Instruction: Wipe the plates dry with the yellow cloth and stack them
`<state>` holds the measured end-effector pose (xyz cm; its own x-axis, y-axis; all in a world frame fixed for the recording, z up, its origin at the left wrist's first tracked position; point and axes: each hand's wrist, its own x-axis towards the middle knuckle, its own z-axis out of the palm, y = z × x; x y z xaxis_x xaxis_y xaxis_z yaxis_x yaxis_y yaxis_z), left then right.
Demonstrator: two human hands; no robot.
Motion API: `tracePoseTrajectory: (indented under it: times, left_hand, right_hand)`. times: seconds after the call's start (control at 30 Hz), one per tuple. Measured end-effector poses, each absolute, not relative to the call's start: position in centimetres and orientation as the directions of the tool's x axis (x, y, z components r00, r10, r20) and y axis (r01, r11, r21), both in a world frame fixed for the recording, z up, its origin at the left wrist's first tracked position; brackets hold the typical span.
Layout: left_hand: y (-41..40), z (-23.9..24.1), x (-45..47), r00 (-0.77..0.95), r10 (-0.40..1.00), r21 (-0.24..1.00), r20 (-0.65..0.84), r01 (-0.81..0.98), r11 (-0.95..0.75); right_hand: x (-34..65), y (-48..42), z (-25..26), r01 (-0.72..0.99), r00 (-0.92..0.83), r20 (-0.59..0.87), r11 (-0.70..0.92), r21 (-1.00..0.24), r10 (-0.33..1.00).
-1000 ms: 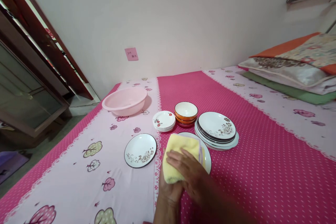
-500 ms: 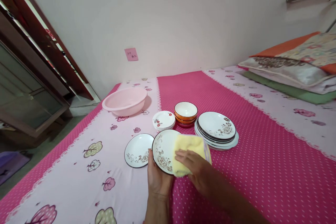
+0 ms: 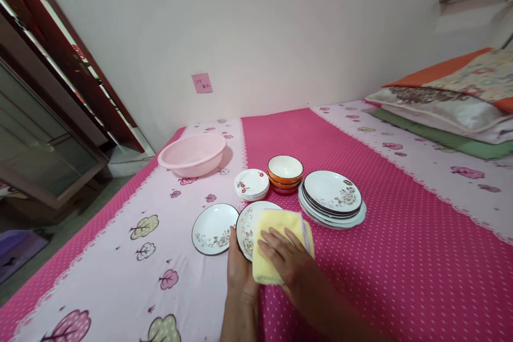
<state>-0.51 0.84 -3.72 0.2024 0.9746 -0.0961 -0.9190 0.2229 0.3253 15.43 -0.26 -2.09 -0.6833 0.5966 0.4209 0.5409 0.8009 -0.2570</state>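
A white plate with a dark rim and brown flowers [image 3: 247, 227] is held up by my left hand [image 3: 239, 270], its thumb at the rim and the other fingers hidden underneath. My right hand [image 3: 286, 256] presses a folded yellow cloth [image 3: 266, 267] flat onto the plate, covering most of it. A matching plate [image 3: 214, 227] lies on the bedspread just left of the held one. Behind are a stack of small white plates with red flowers [image 3: 251, 181] and a stack of orange bowls [image 3: 285, 168]. To the right stands a stack of larger plates [image 3: 331, 192].
A pink basin [image 3: 192, 155] sits at the back left on the bedspread [image 3: 401, 256]. Folded bedding and cushions [image 3: 444, 104] are piled at the right. A pink note [image 3: 202, 83] sticks to the wall, and a purple container [image 3: 20, 251] is at the far left, below the bed.
My right hand and the yellow cloth have slid left and down across the plate, covering more of its flowers. My left hand keeps its hold, with the plate tilted slightly differently.
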Motion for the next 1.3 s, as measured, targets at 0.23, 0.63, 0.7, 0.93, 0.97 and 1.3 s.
tracePoseTrajectory:
  times: [0.23, 0.63, 0.7, 0.93, 0.97, 1.3]
  left_hand:
    - [0.0, -1.8, 0.8, 0.07, 0.974, 0.416, -0.216, -0.896, 0.157]
    - [-0.2, -0.3, 1.3, -0.207, 0.964, 0.78, -0.164, -0.626, -0.002]
    - [-0.5, -0.2, 1.3, -0.156, 0.973, 0.683, -0.17, -0.73, 0.002]
    - [-1.3, -0.5, 0.5, -0.079, 0.987, 0.601, -0.141, -0.799, 0.022]
    - [-1.4, -0.5, 0.4, -0.088, 0.985, 0.607, -0.151, -0.794, 0.022]
    - [-1.6, 0.0, 0.7, -0.09, 0.983, 0.728, -0.159, -0.684, 0.055]
  right_hand:
    - [15.6, 0.2, -3.3, 0.479, -0.529, 0.643, 0.82, -0.314, 0.555]
    - [19.2, 2.3, 1.4, -0.515, -0.153, -0.197, -0.248, -0.821, 0.968]
    - [19.0, 2.6, 0.7, -0.547, -0.21, -0.198, -0.283, -0.788, 0.957]
    - [18.6, 3.3, -0.4, -0.332, -0.23, -0.111, -0.185, -0.925, 0.967]
    - [18.8, 3.5, -0.5, -0.266, -0.166, -0.094, -0.137, -0.954, 0.982]
    - [19.3, 0.2, 1.8, 0.345, -0.128, 0.763, 0.749, -0.566, 0.634]
